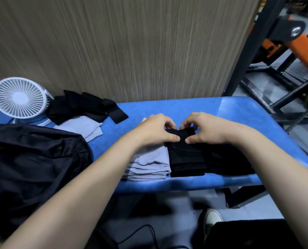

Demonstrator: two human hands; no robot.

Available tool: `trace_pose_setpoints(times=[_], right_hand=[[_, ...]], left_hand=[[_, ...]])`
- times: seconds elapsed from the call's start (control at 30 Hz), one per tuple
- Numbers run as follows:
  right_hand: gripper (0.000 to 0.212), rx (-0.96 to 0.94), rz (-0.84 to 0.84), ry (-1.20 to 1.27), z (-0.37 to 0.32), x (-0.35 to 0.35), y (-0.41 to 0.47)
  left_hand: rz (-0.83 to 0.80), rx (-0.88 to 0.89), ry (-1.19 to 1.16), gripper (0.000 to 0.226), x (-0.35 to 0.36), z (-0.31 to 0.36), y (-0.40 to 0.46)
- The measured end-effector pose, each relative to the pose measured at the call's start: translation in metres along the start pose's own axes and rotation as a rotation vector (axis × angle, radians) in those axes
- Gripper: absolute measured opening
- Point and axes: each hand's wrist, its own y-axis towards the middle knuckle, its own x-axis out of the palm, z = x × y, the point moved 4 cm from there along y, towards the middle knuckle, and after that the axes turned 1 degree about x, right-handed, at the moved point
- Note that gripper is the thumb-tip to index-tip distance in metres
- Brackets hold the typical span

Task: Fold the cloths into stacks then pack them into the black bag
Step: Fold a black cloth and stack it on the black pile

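A narrow folded black cloth lies in the middle of the blue bench. My left hand and my right hand pinch its far end between thumb and curled fingers. It lies partly on a stack of folded grey cloths on its left and against more dark cloth on its right. The black bag slumps at the left end of the bench. Behind it lie unfolded black cloths over a grey cloth.
A white desk fan stands at the far left by the wood-grain wall. Black and orange gym frames fill the right background. Below the bench's front edge are a shoe and cables on the floor.
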Motion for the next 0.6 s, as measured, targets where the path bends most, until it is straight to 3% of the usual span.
trace_pose_setpoints(times=[0.1,0.23,0.43,0.6], right_hand=[[0.037,-0.013,0.005,0.001,0.0,0.001,0.002],[0.021,-0.029,0.103,0.063,-0.007,-0.005,0.009],[0.012,-0.062,0.216,0.097,-0.035,-0.005,0.031],[0.007,-0.063,0.26,0.111,-0.058,-0.001,0.054]], left_hand=[[0.0,-0.002,0.019,0.033,0.001,-0.003,0.0],[0.014,-0.016,-0.137,0.03,-0.003,-0.011,0.0],[0.219,-0.073,-0.251,0.015,-0.033,-0.046,-0.006],[0.422,-0.238,-0.06,0.011,-0.067,-0.103,-0.03]])
